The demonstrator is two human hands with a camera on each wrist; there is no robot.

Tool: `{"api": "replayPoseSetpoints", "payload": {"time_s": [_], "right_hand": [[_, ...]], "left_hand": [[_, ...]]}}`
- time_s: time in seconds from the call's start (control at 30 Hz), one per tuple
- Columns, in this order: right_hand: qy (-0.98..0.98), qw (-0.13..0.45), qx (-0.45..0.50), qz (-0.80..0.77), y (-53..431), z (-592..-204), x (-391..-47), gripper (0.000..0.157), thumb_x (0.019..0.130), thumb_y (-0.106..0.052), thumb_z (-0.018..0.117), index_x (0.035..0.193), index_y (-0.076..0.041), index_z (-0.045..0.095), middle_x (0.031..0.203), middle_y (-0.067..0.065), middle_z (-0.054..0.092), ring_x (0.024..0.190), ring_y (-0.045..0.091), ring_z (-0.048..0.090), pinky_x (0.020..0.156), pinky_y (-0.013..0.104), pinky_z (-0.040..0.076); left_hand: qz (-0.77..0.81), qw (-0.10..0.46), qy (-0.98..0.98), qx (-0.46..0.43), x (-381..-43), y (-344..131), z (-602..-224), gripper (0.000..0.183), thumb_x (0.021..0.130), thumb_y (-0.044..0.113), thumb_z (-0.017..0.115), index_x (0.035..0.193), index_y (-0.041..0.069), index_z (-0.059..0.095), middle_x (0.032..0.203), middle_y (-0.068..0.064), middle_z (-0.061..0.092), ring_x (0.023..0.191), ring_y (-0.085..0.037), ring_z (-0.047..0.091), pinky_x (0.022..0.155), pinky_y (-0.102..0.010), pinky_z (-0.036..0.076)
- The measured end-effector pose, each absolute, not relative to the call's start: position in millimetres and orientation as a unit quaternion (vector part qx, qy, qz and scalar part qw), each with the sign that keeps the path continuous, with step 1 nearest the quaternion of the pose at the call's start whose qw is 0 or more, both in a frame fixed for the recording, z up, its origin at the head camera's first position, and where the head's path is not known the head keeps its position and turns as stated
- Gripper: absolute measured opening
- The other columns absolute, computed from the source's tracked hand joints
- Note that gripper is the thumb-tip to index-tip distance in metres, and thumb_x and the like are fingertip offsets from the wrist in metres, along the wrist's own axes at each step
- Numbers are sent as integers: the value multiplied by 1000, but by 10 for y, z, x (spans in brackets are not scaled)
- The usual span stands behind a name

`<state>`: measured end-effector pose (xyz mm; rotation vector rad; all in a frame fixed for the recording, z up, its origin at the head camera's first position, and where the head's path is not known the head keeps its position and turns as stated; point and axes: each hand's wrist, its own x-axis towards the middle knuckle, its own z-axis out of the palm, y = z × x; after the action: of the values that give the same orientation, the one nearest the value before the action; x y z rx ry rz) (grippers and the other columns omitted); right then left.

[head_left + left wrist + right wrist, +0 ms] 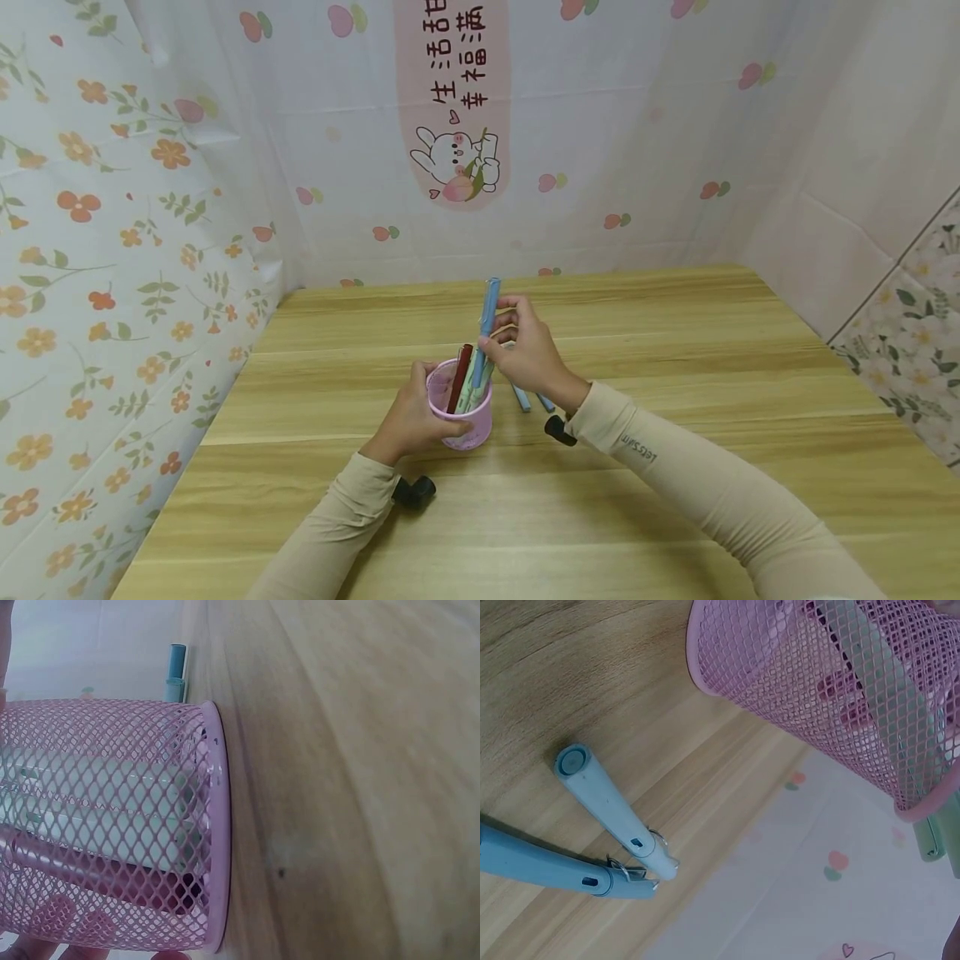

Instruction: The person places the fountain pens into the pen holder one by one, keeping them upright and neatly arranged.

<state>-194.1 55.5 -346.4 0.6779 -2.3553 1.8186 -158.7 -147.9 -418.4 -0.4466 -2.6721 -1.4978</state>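
Note:
My left hand (411, 421) grips a pink mesh pen cup (468, 435) standing upright on the table, thumb on its near side. Inside lean a dark red pen (458, 382) and pale green pens (467, 398); in the left wrist view, two green pens (112, 776) and the red pen (90, 870) show through the mesh. My right hand (528, 350) pinches a blue pen (489, 312) above the cup, nearly upright, its lower end at the cup's mouth. Whether that end touches anything inside is hidden.
Right of the cup lie a light blue pen (611, 806) and a darker blue pen (544, 862), their clip ends close together. They are partly hidden under my right hand in the head view. A patterned cloth (322, 150) hangs behind the wooden table (300, 375).

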Motion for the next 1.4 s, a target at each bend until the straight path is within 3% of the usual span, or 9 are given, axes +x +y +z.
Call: {"api": "replayPoseSetpoints", "payload": {"time_s": [0.2,0.57,0.8,1.17,1.4], "right_hand": [[-772,73,256,577,535,-3489,-1924,49,87,4,65,127,2,37,100,20,59,82,29,63,69,39,56],[-782,111,286,543,515,-3539,-1924,49,87,4,67,126,5,38,97,19,61,80,26,63,66,31,56],[-782,112,286,542,534,-3578,-1944,43,89,2,65,125,4,41,99,19,60,84,28,63,68,36,55],[-792,116,277,531,585,-3576,-1953,40,89,0,64,123,3,43,99,15,60,85,25,62,70,34,54],[-787,77,256,556,647,-3574,-1992,33,95,-6,57,124,3,45,103,18,60,88,28,62,73,35,55]], "left_hand": [[-485,23,-863,-143,-1583,-1469,-4164,91,57,17,93,126,0,36,117,-19,57,100,-31,59,87,-44,50],[-481,29,-864,-145,-1582,-1468,-4182,91,56,16,93,125,-1,36,114,-19,58,97,-29,60,84,-43,51],[-481,31,-864,-145,-1574,-1464,-4169,90,55,15,93,125,0,37,114,-18,59,97,-29,60,85,-42,51],[-487,34,-859,-155,-1590,-1463,-4186,88,56,14,93,123,1,37,118,-19,58,99,-28,60,85,-42,51],[-485,33,-861,-147,-1580,-1455,-4174,90,55,14,94,123,1,37,116,-19,58,99,-28,60,86,-42,50]]}}
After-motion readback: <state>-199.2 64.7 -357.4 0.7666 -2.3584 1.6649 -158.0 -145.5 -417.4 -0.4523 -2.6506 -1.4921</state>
